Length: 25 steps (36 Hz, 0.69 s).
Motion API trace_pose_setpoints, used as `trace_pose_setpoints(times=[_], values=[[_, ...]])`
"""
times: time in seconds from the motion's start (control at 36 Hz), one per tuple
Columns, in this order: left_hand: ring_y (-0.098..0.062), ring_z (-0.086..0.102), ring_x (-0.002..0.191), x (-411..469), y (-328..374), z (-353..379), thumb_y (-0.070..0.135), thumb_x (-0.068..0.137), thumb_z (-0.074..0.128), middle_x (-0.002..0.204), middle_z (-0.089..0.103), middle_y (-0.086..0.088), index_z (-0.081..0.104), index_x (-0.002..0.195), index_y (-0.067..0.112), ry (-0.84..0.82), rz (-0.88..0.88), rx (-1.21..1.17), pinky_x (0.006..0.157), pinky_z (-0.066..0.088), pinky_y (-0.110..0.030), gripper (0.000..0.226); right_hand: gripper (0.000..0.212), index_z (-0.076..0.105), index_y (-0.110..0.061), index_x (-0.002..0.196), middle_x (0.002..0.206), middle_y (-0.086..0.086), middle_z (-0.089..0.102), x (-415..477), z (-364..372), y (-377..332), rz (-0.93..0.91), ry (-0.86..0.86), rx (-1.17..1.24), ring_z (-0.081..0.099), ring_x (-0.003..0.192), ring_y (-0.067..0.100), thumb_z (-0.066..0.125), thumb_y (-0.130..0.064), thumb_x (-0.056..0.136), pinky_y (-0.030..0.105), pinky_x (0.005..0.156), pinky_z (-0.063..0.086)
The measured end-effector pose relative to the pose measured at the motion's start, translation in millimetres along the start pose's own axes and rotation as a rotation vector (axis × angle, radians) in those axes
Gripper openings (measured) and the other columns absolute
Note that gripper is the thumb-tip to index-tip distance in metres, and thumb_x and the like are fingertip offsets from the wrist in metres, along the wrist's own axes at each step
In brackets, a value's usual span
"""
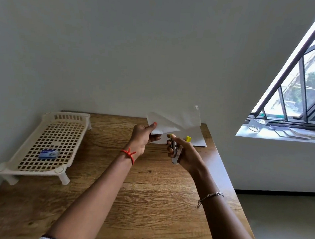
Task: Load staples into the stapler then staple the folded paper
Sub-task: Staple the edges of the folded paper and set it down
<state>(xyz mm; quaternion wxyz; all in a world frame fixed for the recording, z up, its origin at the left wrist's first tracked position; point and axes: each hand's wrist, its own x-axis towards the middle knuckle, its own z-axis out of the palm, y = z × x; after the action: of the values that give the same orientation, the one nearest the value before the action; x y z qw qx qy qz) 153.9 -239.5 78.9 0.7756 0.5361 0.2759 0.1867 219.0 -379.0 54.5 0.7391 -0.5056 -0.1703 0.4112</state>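
Observation:
My left hand [143, 138] grips the lower left corner of a folded white paper [173, 121], lifted above the far part of the wooden table [147, 194]. My right hand [183, 154] holds a small metal stapler [175, 152] with yellow ends, its front pointing up at the paper's lower edge. The stapler's tip sits just below the fold, and I cannot tell whether it touches the paper. A small blue staple box [48, 153] lies on the cream slotted rack [41, 170] at the left.
Another white sheet [198, 139] lies flat at the table's far right corner. A white wall rises right behind the table. A window sill [283, 132] with papers and a glass is off to the right. The table's right edge drops to the floor.

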Motion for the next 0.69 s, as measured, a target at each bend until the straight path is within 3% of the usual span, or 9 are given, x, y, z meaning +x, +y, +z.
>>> trace_pose_setpoints(times=[0.11, 0.22, 0.31, 0.39, 0.44, 0.53, 0.64, 0.69], values=[[-0.012, 0.067, 0.055, -1, 0, -4, 0.010, 0.092, 0.055, 0.098, 0.064, -0.021, 0.057, 0.113, -0.014, -0.019, 0.014, 0.004, 0.049, 0.055, -0.016, 0.032, 0.018, 0.057, -0.014, 0.081, 0.068, 0.002, 0.052, 3, 1, 1, -0.001, 0.054, -0.065, 0.048, 0.049, 0.010, 0.066, -0.029, 0.081, 0.020, 0.044, 0.036], [-0.016, 0.065, 0.060, 1, -2, -9, 0.007, 0.090, 0.057, 0.111, 0.063, -0.028, 0.058, 0.113, -0.014, -0.014, 0.013, 0.017, 0.051, 0.056, -0.017, 0.031, 0.018, 0.058, -0.013, 0.081, 0.064, 0.002, 0.053, 7, 2, 3, 0.037, 0.101, -0.064, 0.052, 0.050, 0.014, 0.062, -0.030, 0.085, 0.023, 0.046, 0.040], [-0.015, 0.066, 0.058, 3, -2, -16, 0.004, 0.088, 0.058, 0.111, 0.064, -0.028, 0.058, 0.113, -0.014, -0.009, 0.008, 0.024, 0.052, 0.056, -0.018, 0.030, 0.018, 0.057, -0.013, 0.080, 0.063, 0.003, 0.054, 10, 0, 5, 0.084, 0.162, -0.114, 0.051, 0.050, 0.016, 0.063, -0.029, 0.085, 0.025, 0.047, 0.041], [-0.011, 0.065, 0.049, 3, 0, -23, 0.001, 0.087, 0.060, 0.096, 0.067, -0.021, 0.058, 0.113, -0.016, -0.003, 0.003, 0.037, 0.049, 0.055, -0.017, 0.031, 0.020, 0.054, -0.015, 0.073, 0.059, 0.002, 0.053, 13, 1, 7, 0.154, 0.236, -0.207, 0.047, 0.045, 0.014, 0.065, -0.029, 0.083, 0.022, 0.044, 0.039], [-0.015, 0.064, 0.055, 3, 1, -29, -0.002, 0.085, 0.060, 0.098, 0.065, -0.020, 0.057, 0.115, -0.015, 0.002, -0.004, 0.051, 0.047, 0.054, -0.015, 0.032, 0.022, 0.052, -0.015, 0.070, 0.056, 0.001, 0.052, 16, 2, 7, 0.172, 0.281, -0.248, 0.046, 0.043, 0.014, 0.065, -0.028, 0.083, 0.021, 0.044, 0.038], [-0.016, 0.062, 0.060, 3, -1, -40, -0.004, 0.083, 0.062, 0.108, 0.063, -0.026, 0.056, 0.116, -0.014, 0.016, -0.002, 0.091, 0.046, 0.051, -0.014, 0.035, 0.022, 0.053, -0.013, 0.070, 0.060, 0.003, 0.055, 22, 3, 8, 0.126, 0.331, -0.172, 0.048, 0.042, 0.013, 0.069, -0.024, 0.080, 0.021, 0.041, 0.039], [-0.014, 0.061, 0.067, 5, -2, -55, -0.006, 0.082, 0.062, 0.102, 0.061, -0.016, 0.056, 0.116, -0.011, 0.032, -0.026, 0.134, 0.050, 0.054, -0.016, 0.035, 0.013, 0.061, -0.008, 0.082, 0.079, 0.006, 0.064, 32, 8, 7, -0.008, 0.397, -0.021, 0.056, 0.045, 0.011, 0.069, -0.018, 0.081, 0.019, 0.039, 0.040], [-0.015, 0.059, 0.070, 8, -3, -64, -0.006, 0.081, 0.063, 0.102, 0.061, -0.015, 0.057, 0.116, -0.010, 0.042, -0.050, 0.153, 0.050, 0.053, -0.016, 0.036, 0.012, 0.063, -0.005, 0.087, 0.077, 0.006, 0.063, 37, 11, 5, -0.051, 0.444, 0.021, 0.057, 0.043, 0.009, 0.068, -0.015, 0.081, 0.015, 0.036, 0.038]])
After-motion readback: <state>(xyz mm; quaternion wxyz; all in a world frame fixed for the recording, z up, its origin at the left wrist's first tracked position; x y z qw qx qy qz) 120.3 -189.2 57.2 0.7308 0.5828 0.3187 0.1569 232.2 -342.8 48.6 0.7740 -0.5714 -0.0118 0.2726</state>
